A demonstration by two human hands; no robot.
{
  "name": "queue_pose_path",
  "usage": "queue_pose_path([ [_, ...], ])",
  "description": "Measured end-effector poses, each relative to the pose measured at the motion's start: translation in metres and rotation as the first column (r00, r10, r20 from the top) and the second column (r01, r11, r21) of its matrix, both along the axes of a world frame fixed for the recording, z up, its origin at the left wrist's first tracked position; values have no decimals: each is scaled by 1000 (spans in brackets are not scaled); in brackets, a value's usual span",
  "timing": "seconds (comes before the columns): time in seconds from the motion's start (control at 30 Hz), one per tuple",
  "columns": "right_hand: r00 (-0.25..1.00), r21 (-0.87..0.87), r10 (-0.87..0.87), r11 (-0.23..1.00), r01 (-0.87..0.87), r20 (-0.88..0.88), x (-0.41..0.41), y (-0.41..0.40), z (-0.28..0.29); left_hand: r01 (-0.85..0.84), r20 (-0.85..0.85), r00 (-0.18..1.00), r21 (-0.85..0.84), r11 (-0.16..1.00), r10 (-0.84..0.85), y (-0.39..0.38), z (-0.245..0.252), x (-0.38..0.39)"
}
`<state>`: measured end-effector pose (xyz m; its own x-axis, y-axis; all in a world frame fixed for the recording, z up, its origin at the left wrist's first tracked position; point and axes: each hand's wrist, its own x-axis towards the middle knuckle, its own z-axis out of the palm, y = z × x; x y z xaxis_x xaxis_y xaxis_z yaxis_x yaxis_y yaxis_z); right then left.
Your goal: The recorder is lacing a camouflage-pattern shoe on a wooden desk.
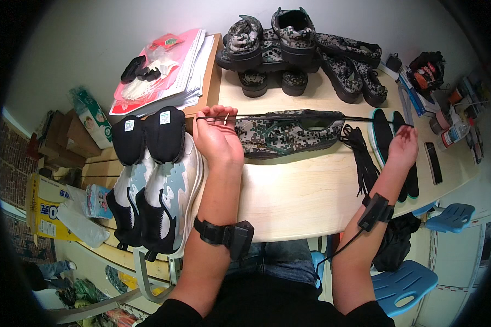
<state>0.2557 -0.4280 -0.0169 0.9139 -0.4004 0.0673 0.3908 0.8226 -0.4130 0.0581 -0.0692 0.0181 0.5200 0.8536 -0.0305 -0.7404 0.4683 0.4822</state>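
A black shoelace [358,119] runs taut between my two hands, crossing over a camouflage shoe [284,137] that lies on the table. My left hand [220,135] has it around the thumb side, palm turned up and fingers curled. At the lace's other end, my right hand [405,143] pinches it above a pair of black insoles [379,131] with pale green edges. A bundle of black laces [358,159] rests between the camouflage shoe and the insoles. Left of my left hand stand two pale grey and white sneakers [167,196] with black padded tongues [165,139].
Several camouflage shoes [296,36] are stacked at the back of the table [298,196]. A paper pile [188,69] lies back left. On the right are a phone [433,163], a plastic bottle [450,137] and a black bag [425,73]. Blue stools [405,286] stand below.
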Motion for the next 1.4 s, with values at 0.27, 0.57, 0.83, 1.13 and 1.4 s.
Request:
queue_pose_path([
  [0.27, 982, -154, 160, 978, -144, 97, -31, 37, 41, 369, -179, 923, 159, 916, -341, -9, 15, -9],
  [0.57, 406, -801, 872, 441, -405, 275, -117, 113, 89, 591, 37, 711, 509, 626, -702, -30, 36, -21],
  [0.83, 64, -622, 909, 331, -709, 412, -161, 143, 106, 516, 340, 634, 484, 707, -695, -40, 50, -32],
  [1.13, 709, -965, 703, 217, -150, 48, -161, 175, 95, 807, -391, 587, 357, 471, -709, -41, 41, -20],
  [1.4, 768, -972, 640, 170, -160, -14, -163, 190, 89, 757, -473, 653, 448, 476, -592, -37, 25, -11],
])
